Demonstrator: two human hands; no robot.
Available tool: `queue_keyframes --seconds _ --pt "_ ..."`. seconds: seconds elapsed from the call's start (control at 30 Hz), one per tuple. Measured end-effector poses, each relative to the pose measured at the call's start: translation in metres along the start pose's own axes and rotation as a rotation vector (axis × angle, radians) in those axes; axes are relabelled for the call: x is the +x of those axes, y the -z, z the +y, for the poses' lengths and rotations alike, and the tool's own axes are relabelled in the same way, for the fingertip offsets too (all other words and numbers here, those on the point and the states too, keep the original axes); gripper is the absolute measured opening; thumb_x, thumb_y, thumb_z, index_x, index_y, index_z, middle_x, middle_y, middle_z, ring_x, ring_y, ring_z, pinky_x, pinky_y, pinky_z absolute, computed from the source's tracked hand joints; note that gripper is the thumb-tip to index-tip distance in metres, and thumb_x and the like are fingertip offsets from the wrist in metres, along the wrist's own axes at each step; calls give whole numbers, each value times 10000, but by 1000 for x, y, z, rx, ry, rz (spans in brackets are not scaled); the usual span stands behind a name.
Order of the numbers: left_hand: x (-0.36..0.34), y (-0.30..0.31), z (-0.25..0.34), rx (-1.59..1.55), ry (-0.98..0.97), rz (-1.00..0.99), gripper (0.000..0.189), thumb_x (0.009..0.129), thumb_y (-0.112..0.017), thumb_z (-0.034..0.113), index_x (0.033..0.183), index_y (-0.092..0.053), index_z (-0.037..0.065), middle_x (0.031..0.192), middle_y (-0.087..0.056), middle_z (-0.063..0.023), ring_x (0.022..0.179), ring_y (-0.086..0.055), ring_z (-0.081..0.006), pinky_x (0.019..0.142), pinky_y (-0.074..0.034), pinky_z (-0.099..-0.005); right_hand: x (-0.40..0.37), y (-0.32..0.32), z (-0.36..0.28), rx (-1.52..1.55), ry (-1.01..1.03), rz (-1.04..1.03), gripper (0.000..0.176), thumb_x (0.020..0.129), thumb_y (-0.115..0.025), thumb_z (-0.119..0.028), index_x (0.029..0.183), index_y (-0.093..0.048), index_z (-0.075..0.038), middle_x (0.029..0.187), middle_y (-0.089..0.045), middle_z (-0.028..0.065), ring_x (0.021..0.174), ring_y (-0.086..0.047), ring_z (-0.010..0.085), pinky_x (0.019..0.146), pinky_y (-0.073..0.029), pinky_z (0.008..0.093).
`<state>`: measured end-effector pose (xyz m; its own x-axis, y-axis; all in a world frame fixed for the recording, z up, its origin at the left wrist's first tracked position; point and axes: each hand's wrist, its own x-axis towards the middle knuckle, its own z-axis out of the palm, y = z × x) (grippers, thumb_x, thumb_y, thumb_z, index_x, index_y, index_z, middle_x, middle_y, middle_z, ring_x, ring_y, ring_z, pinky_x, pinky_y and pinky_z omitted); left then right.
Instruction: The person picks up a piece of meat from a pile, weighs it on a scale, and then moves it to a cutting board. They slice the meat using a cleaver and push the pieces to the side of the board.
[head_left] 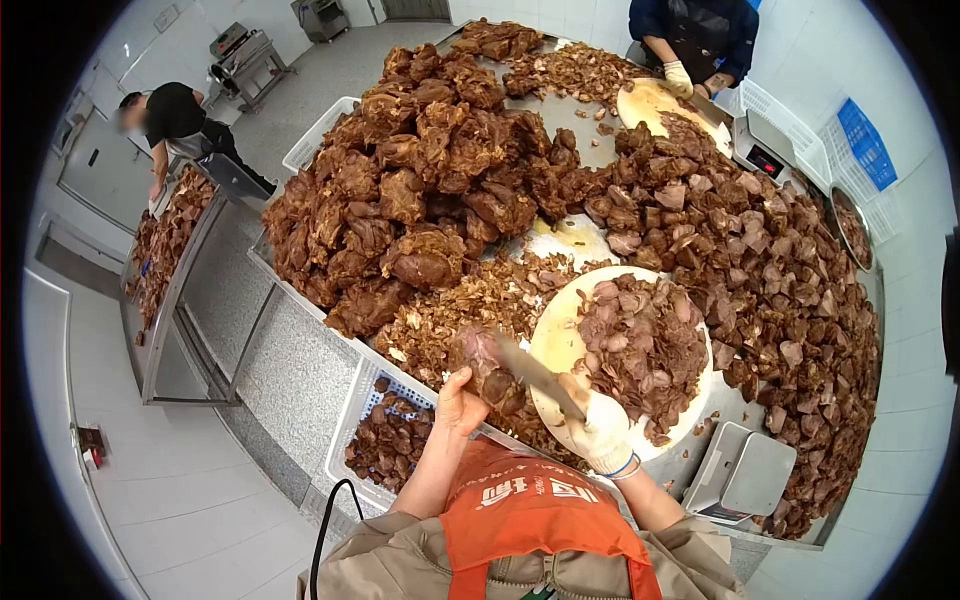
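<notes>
My left hand [460,404], bare, grips a large chunk of cooked brown meat [492,385] and holds it up over the near table edge. A white glove covers my right hand [602,432], which is closed round the handle of a knife [545,378]. Its blade is blurred and points up and left, the tip overlapping the chunk in this view. Under and beyond the glove lies a round pale cutting board [550,335], heaped with sliced meat [645,350]. Small brown trimmings [440,325] are strewn behind the chunk.
Whole meat chunks [420,170] pile high at the back left; cut pieces [770,270] cover the right. A scale [745,470] stands near right, a crate [350,430] below left. Opposite, a person [695,40] works at another board [645,100]. Another person [175,120] bends over a table at left.
</notes>
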<state>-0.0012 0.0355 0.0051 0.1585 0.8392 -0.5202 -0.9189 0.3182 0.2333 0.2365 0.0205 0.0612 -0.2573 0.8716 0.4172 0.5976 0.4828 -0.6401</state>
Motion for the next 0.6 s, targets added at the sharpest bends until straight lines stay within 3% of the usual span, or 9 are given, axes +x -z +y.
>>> queue_keyframes --seconds 0.03,0.1,0.13,0.27,0.37,0.43,0.47,0.53,0.6 --pt "-1 2 5 3 3 -3 527 760 -730 132 1251 -570 30 1225 -624 -128 1189 -555 -290 1082 -395 -466 -6 5 8 -46 136 -108 473 730 -656 -92 1203 -651 -79 628 -525 88 557 -562 278 520 -459 355" --pt "-4 9 16 -17 409 -354 434 915 -599 320 1251 -582 46 1210 -635 -113 1117 -600 -284 959 -491 -484 3 21 -9 -176 197 -323 503 736 -633 -95 1239 -630 -90 614 -503 79 553 -550 253 515 -445 346" --pt "-9 -25 -2 147 82 -70 537 925 -554 457 1291 -553 66 1220 -626 -144 1080 -621 -307 944 -507 -465 11 27 -23 -278 276 -299 504 781 -584 -108 1284 -595 -90 608 -502 64 559 -557 227 516 -447 345" --pt "0 -27 -10 127 3 -37 629 885 -584 531 1320 -529 80 1225 -614 -182 1071 -627 -322 958 -502 -446 14 30 -29 -303 260 -334 630 693 -636 -130 1322 -592 -143 653 -492 60 624 -566 245 578 -449 360" --pt "-1 -21 -3 188 143 -75 694 849 -595 588 1314 -534 76 1227 -609 -200 1076 -624 -326 953 -505 -452 20 31 -28 -347 277 -342 578 742 -602 -117 1320 -587 -136 640 -500 55 611 -572 238 559 -450 358" --pt "6 2 1 -106 325 -239 713 842 -597 598 1310 -534 64 1223 -611 -203 1079 -621 -330 939 -512 -460 19 20 -14 -390 246 -408 562 759 -611 -130 1321 -576 -129 633 -524 62 605 -586 238 539 -452 358" --pt "8 19 11 -232 589 -498 687 853 -583 582 1307 -537 67 1242 -609 -175 1110 -606 -328 975 -485 -478 6 6 13 -327 232 -311 562 760 -620 -149 1318 -564 -104 638 -551 91 600 -600 265 538 -468 377" --pt "-5 -29 1 275 -161 60 624 877 -571 537 1306 -537 84 1259 -608 -132 1157 -581 -318 1019 -448 -498 3 -3 42 -420 -67 -405 544 792 -609 -158 1328 -550 -85 683 -585 123 612 -606 309 559 -485 397" --pt "-11 -25 9 190 -176 113 550 911 -552 475 1305 -532 91 1271 -603 -105 1188 -562 -310 1043 -422 -515 -42 -32 99 -286 -169 -143 426 839 -583 -146 1259 -589 -75 754 -633 149 642 -628 329 572 -497 415"
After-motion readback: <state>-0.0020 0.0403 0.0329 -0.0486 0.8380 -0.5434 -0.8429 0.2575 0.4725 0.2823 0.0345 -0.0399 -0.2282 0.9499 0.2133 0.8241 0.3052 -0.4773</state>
